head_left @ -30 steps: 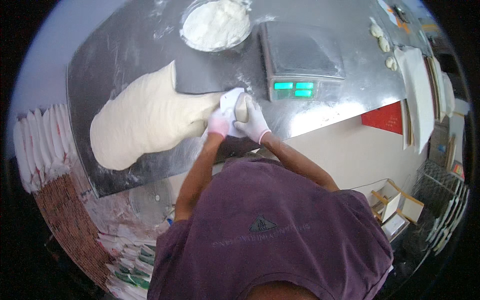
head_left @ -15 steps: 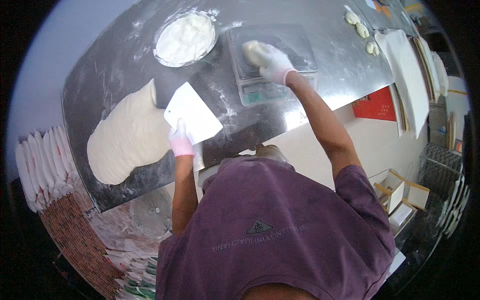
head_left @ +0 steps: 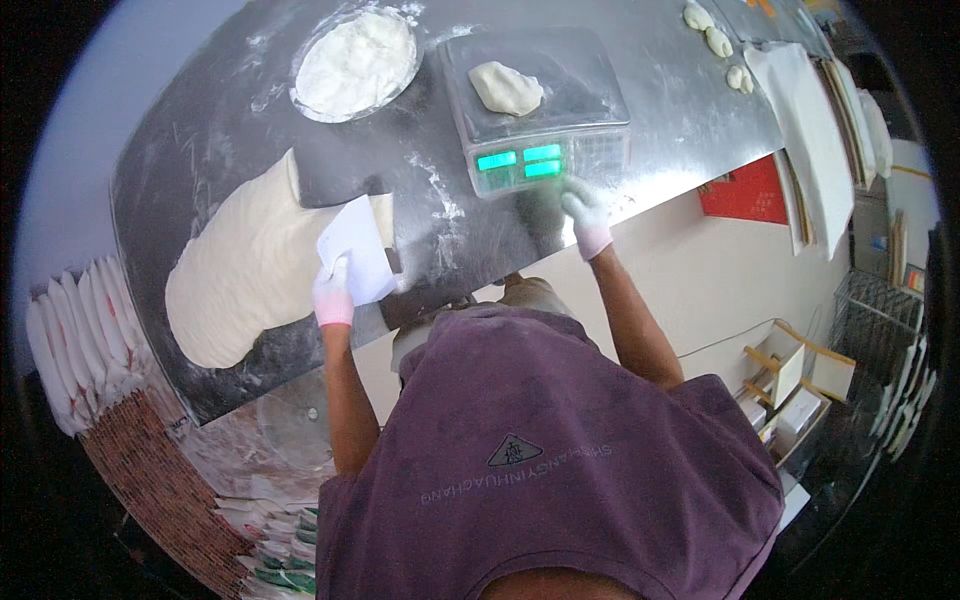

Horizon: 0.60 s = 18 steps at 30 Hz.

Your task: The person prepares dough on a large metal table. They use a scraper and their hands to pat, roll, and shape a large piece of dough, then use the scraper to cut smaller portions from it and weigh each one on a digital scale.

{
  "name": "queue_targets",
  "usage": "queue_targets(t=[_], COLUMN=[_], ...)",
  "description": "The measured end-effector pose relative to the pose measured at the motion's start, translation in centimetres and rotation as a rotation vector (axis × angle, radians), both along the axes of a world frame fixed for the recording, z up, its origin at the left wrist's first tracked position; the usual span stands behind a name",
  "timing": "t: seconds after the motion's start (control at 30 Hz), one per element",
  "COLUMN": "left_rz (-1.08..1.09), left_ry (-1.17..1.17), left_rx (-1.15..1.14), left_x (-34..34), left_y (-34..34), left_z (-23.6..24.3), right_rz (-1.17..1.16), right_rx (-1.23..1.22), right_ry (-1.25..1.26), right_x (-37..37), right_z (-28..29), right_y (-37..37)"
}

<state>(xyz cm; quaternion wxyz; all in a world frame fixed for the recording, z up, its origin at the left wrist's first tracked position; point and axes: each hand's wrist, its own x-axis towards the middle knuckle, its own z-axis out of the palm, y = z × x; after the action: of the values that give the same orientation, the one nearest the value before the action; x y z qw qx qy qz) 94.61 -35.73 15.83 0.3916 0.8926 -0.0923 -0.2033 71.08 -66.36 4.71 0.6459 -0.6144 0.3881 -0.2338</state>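
Note:
My left hand [head_left: 332, 290], in a white glove with a pink cuff, is closed on a white dough scraper [head_left: 362, 250]. The scraper lies over the right arm of a large pale dough mass [head_left: 235, 270], and a bit of dough shows past its right side. A rough lump of dough [head_left: 506, 90] rests on the dark plate of a digital scale [head_left: 590, 85], whose display glows green. By the scale's front right edge is my right hand [head_left: 587, 214], gloved too, with loosely bent fingers and nothing seen in it.
A round dish of white flour [head_left: 357, 65] stands left of the scale. Several small dough pieces [head_left: 718, 42] lie at the table's far right, beside white cloth-covered boards [head_left: 800, 130]. Flour smears mark the dark metal table [head_left: 440, 225]. White sacks [head_left: 85, 325] stand at the left.
My right hand has let go of the dough lump on the scale and drawn back toward me. The display has lit up. My left hand has moved the scraper left, over the large dough.

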Motion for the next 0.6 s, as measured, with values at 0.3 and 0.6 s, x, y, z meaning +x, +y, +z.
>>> queue_targets(t=[0.3, 0.6], left_rz=[-0.187, -0.421], left_ry=[0.009, -0.216], left_rx=[0.195, 0.428], left_x=[2.0, 4.4], left_y=[-3.7, -1.6], left_z=[3.8, -0.7], right_rz=[0.040, 0.261], right_rx=[0.454, 0.399], right_ry=[0.013, 0.074], right_x=[2.1, 3.2], right_z=[1.0, -0.2], right_y=[5.6, 6.1])
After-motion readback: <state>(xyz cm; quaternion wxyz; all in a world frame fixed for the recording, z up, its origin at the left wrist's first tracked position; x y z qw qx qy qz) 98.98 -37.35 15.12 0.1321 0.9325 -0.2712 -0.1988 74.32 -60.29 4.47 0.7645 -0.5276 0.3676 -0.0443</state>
